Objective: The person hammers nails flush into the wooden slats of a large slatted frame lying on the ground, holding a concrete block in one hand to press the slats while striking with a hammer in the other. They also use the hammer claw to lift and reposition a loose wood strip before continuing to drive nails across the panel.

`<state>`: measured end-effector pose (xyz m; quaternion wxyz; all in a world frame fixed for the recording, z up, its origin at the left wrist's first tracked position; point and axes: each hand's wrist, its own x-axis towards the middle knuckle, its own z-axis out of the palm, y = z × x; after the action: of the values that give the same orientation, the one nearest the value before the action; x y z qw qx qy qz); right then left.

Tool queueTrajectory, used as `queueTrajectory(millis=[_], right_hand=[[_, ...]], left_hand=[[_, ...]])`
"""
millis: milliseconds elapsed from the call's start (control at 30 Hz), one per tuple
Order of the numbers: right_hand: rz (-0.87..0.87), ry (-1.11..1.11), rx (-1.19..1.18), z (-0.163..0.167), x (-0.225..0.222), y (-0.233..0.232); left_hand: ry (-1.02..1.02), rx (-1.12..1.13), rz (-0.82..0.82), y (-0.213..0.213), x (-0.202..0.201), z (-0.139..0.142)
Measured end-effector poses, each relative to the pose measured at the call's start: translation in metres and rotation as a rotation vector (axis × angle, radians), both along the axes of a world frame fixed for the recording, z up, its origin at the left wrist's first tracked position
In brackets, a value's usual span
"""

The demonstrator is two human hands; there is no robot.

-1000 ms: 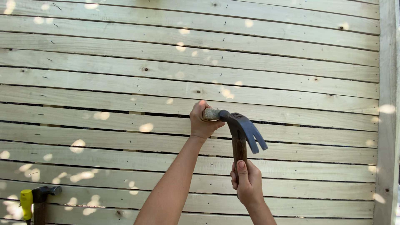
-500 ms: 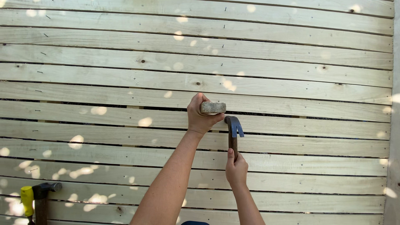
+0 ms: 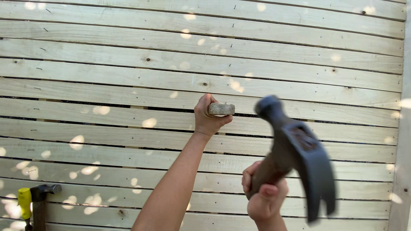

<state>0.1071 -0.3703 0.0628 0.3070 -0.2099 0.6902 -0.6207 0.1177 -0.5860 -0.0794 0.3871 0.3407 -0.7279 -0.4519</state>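
Left hand [image 3: 208,118] pinched a small, stiff wood block [image 3: 221,109] against the fence boards [image 3: 128,64]; right hand [image 3: 264,197] clenched the top-heavy hammer [image 3: 295,149] low on its handle.

The left hand [image 3: 208,117] holds a block [image 3: 221,109] against the boards [image 3: 128,68], at a gap between 2 of them. Right of and below the block, nearer the camera, the right hand [image 3: 264,197] holds a hammer [image 3: 299,154], head up. A second hammer [image 3: 37,201] sits at the lower left, against the boards.
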Motion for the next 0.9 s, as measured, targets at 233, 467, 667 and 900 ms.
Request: queueTrajectory(millis=[233, 467, 667, 900], right_hand=[[-0.045, -0.116, 0.047, 0.035, -0.018, -0.02], [0.052, -0.138, 0.339, -0.027, -0.011, -0.01], [-0.165, -0.308, 0.147, -0.074, -0.014, 0.027], [-0.065, -0.072, 0.455, -0.139, 0.011, 0.033]], left_hand=[[0.004, 0.056, -0.035, 0.0, -0.001, 0.004], [0.01, -0.017, 0.009, -0.002, 0.0, 0.004], [-0.016, 0.1, -0.208, -0.02, 0.024, 0.027], [-0.14, -0.112, -0.327, -0.042, 0.057, 0.028]])
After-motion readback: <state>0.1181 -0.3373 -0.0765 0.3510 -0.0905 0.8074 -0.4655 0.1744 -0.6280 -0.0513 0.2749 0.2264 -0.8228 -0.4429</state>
